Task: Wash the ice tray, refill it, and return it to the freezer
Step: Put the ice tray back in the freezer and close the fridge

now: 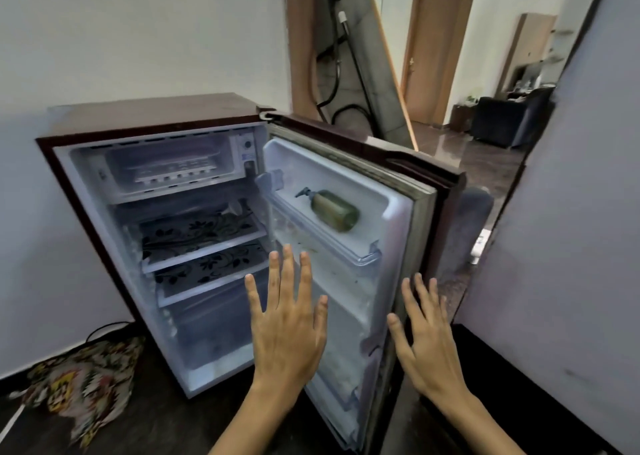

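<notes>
A small dark red fridge (152,115) stands on the floor with its door (391,226) swung open to the right. At the top of its inside is the freezer compartment (166,167), and a white ice tray (173,174) lies in it behind a clear flap. My left hand (287,326) is held flat, fingers spread, in front of the door's inner side. My right hand (429,340) is spread too, at the door's outer edge. Neither hand holds anything.
A green pump bottle (334,210) lies in the upper door shelf. Two shelves with floral mats (197,232) sit below the freezer. A patterned cloth (79,385) and a cable lie on the floor at left. A wall (568,246) is close on the right.
</notes>
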`<state>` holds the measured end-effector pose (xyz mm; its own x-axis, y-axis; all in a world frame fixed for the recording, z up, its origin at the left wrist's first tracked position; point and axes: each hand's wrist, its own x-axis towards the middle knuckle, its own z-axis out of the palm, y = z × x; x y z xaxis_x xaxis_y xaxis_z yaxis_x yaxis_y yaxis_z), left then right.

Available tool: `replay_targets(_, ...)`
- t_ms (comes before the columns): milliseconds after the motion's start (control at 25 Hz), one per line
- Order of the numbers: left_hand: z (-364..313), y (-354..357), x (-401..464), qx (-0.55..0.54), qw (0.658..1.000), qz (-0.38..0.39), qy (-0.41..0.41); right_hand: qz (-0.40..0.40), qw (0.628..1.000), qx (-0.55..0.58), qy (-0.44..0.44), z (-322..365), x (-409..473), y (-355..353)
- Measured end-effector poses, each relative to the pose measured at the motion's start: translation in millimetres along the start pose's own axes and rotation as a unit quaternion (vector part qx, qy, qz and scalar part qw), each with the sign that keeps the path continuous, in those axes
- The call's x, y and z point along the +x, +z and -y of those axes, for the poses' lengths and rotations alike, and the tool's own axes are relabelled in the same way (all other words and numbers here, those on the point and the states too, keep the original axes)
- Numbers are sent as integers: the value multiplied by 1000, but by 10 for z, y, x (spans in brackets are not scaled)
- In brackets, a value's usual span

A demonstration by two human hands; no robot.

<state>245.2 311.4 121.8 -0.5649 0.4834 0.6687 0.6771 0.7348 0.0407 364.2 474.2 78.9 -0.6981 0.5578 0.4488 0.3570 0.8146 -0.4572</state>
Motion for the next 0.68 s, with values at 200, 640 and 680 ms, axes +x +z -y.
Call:
replay_targets(200,-890,57,372,-30,999,-27,26,-11,999,25,31,-637,326,-401)
replay_targets(640,-1945,362,1088,3,995,-99,12,123,979,159,34,-1411,1527,-406)
replay_targets(680,-1967,385,1119,11,995,-100,11,136,976,168,34,-1418,1576,-384)
